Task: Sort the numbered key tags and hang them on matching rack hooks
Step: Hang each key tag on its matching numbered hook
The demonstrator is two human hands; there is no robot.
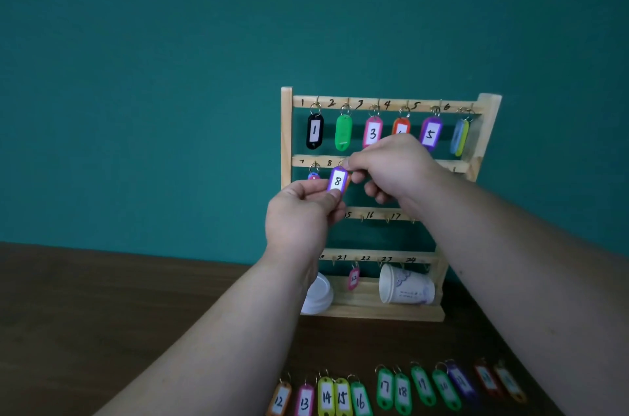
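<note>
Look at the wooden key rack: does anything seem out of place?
A white paper cup lies on its side on the base of the wooden rack, below labels 23 and 24; it is no key tag.

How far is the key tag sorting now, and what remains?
Done: the wooden rack's six top hooks all carry tags, black tag 1 onward; hook 7 carries one, and pink tag 22 hangs lower. In hand: the left hand and right hand pinch the purple tag 8 at hook 8. Left: the row of coloured tags on the brown table, 12 to 18 and blurred others.
</note>
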